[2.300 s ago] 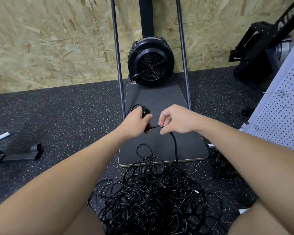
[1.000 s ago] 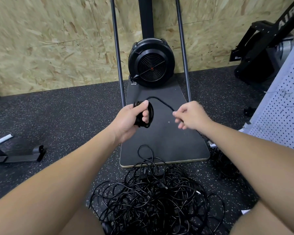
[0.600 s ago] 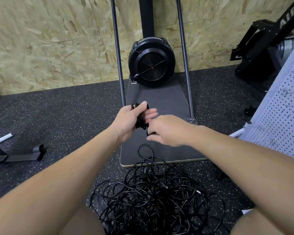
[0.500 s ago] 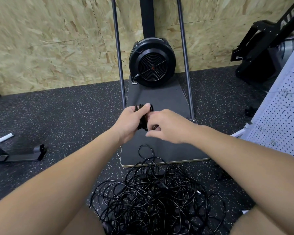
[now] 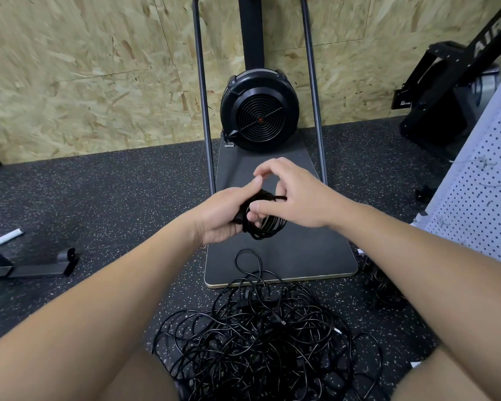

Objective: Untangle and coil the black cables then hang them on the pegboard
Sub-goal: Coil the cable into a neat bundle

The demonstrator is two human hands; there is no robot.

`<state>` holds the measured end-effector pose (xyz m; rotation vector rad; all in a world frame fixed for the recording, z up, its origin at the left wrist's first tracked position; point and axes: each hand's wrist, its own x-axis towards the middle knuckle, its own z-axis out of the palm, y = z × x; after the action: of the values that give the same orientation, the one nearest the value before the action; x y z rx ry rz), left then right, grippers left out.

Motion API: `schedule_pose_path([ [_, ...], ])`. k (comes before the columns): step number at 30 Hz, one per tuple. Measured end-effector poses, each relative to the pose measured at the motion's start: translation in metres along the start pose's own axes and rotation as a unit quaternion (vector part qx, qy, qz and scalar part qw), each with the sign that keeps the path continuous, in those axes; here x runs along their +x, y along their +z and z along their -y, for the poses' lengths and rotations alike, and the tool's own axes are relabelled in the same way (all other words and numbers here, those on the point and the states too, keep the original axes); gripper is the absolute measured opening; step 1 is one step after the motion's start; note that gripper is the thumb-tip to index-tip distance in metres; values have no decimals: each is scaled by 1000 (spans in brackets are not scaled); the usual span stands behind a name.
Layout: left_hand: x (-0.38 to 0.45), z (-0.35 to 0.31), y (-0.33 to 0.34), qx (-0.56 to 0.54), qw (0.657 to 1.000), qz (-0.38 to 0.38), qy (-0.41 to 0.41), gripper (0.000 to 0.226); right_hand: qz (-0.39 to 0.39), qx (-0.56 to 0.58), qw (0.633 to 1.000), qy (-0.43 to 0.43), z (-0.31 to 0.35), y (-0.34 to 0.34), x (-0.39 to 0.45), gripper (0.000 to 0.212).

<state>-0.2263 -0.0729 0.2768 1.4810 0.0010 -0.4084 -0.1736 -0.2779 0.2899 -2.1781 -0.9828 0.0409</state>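
While the left hand (image 5: 224, 215) grips the coil (image 5: 265, 219) above the board (image 5: 301, 256), fingers curled round its loops, the right hand (image 5: 294, 195) pinches the loose end at the coil's top, its other fingers lifted. If that end is tucked slackly, I reckon the loops could spring apart and drop toward the tangle (image 5: 261, 337) lying just in front of the board. The pegboard (image 5: 480, 198) stands to the board's right, and a loose coil may slip off a hook there.
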Motion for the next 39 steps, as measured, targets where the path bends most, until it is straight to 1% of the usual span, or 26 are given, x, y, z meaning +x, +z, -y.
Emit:
schedule_pose_path([
  [2,0,4,-1,23,1000,13,8,45,13,16,1000,8,-3,-1,0,43],
  [5,2,10,-4,36,999,-5,38,40,13,44,998,34,-5,-1,-1,36],
  [8,4,11,-6,31,998,-14,59,42,-24,106,987,117,-10,-4,1,29],
  [10,6,12,-4,19,997,-11,69,43,-41,111,979,168,-15,-2,4,30],
  [12,7,14,0,15,997,-8,77,43,2,127,966,224,-18,1,5,36],
  [14,8,16,3,6,997,-2,76,45,83,229,934,260,-18,1,3,47],
  [15,8,15,4,-3,997,1,75,47,123,271,920,254,-20,0,1,52],
  [16,7,14,5,-17,997,9,74,49,149,286,916,240,-24,0,-1,53],
  [18,7,10,6,-39,996,29,73,51,167,296,914,222,-33,2,-4,51],
  [21,5,10,5,-42,995,59,67,47,164,378,889,201,-39,9,-4,44],
  [23,5,11,2,-32,996,52,58,39,139,421,874,198,-38,12,-4,42],
  [24,4,11,0,-33,997,40,49,33,133,425,875,189,-35,12,-4,42],
  [25,4,11,-3,-25,999,21,40,34,133,408,886,175,-34,12,-4,42],
  [26,4,12,-6,-8,999,6,35,36,131,360,909,164,-31,11,-4,43],
  [27,3,12,-7,34,999,-4,34,35,120,281,938,161,-27,10,-3,45],
  [28,2,13,-8,97,995,-13,35,29,109,178,964,163,-25,10,-3,46],
  [29,1,14,-8,175,984,-25,35,22,109,77,978,162,-24,10,-2,46],
  [30,0,17,-8,240,969,-38,30,17,120,7,980,156,-24,11,-3,46],
  [31,0,19,-10,287,956,-53,30,16,136,-31,979,149,-25,15,-4,45],
  [32,1,22,-10,317,945,-64,37,19,149,-49,977,144,-27,18,-4,45],
  [34,4,22,-8,357,928,-84,69,24,144,-58,978,142,-31,21,-3,45],
  [36,8,21,-6,387,912,-102,89,16,127,-53,982,132,-34,19,0,45],
  [37,9,20,-3,389,910,-112,87,11,120,-52,984,124,-34,18,2,45],
  [38,10,20,-1,366,921,-115,71,10,115,-53,985,119,-35,18,2,44],
  [39,11,21,1,311,942,-111,52,12,110,-51,986,116,-35,18,2,43],
])
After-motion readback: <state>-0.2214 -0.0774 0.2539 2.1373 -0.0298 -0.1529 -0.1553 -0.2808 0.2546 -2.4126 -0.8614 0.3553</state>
